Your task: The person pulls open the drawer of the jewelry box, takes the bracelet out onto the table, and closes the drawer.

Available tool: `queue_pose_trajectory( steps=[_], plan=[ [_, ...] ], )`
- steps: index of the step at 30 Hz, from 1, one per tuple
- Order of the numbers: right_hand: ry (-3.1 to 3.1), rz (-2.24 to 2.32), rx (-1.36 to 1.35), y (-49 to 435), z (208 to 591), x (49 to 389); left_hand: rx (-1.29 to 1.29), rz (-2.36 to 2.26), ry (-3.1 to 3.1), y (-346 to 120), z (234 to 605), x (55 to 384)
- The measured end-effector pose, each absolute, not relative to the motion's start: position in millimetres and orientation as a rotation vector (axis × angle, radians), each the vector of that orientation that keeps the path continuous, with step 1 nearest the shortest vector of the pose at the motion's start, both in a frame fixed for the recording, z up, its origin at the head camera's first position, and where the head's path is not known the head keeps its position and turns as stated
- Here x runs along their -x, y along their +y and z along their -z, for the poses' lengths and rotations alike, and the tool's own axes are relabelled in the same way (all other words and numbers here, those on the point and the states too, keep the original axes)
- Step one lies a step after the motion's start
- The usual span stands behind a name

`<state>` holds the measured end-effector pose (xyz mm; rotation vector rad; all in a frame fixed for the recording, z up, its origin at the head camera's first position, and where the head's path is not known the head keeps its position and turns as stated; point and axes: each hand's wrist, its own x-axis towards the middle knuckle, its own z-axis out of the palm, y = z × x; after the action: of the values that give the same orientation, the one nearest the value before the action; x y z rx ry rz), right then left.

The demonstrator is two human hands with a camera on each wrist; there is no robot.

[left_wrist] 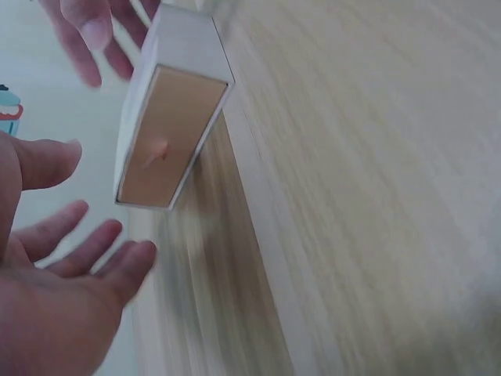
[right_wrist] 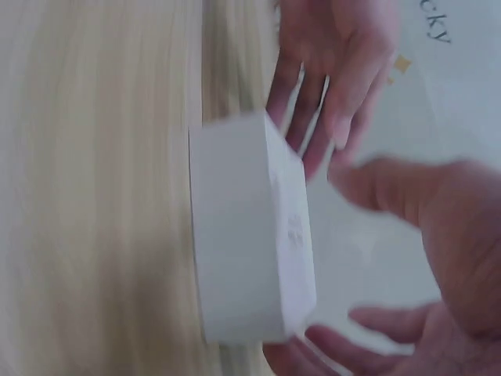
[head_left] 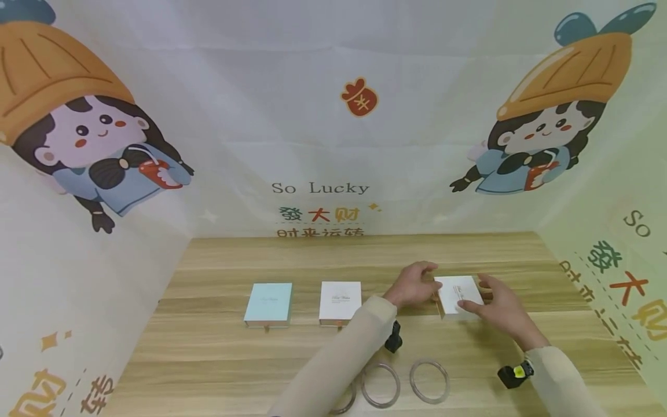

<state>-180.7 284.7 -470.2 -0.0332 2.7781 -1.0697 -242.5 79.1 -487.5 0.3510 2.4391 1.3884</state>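
Note:
A white drawer-style box (head_left: 458, 295) with small print on its top lies at the right of the table, between the two hands. My left hand (head_left: 413, 284) is at its left end, fingers spread and extended. In the left wrist view that end shows a tan drawer front (left_wrist: 176, 110) with a small ribbon tab (left_wrist: 160, 149); the left fingers are apart from it. My right hand (head_left: 500, 304) is spread around the box's right end, thumb over the top and fingers by the far side. Whether its fingertips touch the box is unclear.
A second white box (head_left: 340, 298) and a pale turquoise box (head_left: 268, 302) stand to the left, ribbon tabs facing front. Near the front edge lie translucent bangles: one at right (head_left: 429, 381), a middle bangle (head_left: 381, 385), and another partly under the left sleeve (head_left: 333, 353). Printed cloth walls surround the wooden table (head_left: 208, 359).

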Motion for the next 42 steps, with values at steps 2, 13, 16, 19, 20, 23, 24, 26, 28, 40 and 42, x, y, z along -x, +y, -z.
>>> queue_pose_trajectory(
  steps=[2, 13, 16, 19, 20, 23, 24, 26, 28, 40, 42],
  plan=[
    [2.792, 1.100, -0.065, 283, 472, 176, -0.394, -1.375, 2.434, 80, 489, 244],
    [2.797, 1.210, -0.317, 271, 485, 158, -0.554, -1.355, 2.377, 87, 493, 249],
    [2.789, 1.232, -0.372, 270, 487, 158, -0.570, -1.301, 2.399, 88, 495, 250],
    [2.793, 1.250, -0.396, 270, 489, 158, -0.566, -1.245, 2.440, 90, 496, 251],
    [2.794, 1.253, -0.398, 270, 490, 158, -0.565, -1.235, 2.450, 90, 497, 251],
    [2.794, 1.258, -0.395, 271, 490, 159, -0.558, -1.226, 2.465, 91, 497, 251],
    [2.793, 1.258, -0.391, 271, 490, 160, -0.557, -1.221, 2.474, 91, 497, 251],
    [2.789, 1.257, -0.379, 273, 491, 162, -0.554, -1.210, 2.490, 91, 496, 251],
    [2.786, 1.251, -0.356, 275, 492, 164, -0.543, -1.206, 2.504, 90, 495, 250],
    [2.758, 1.329, -0.063, 285, 499, 181, -0.460, -1.276, 2.578, 79, 493, 238],
    [2.751, 1.309, -0.018, 286, 498, 184, -0.416, -1.311, 2.562, 76, 493, 236]
  ],
)
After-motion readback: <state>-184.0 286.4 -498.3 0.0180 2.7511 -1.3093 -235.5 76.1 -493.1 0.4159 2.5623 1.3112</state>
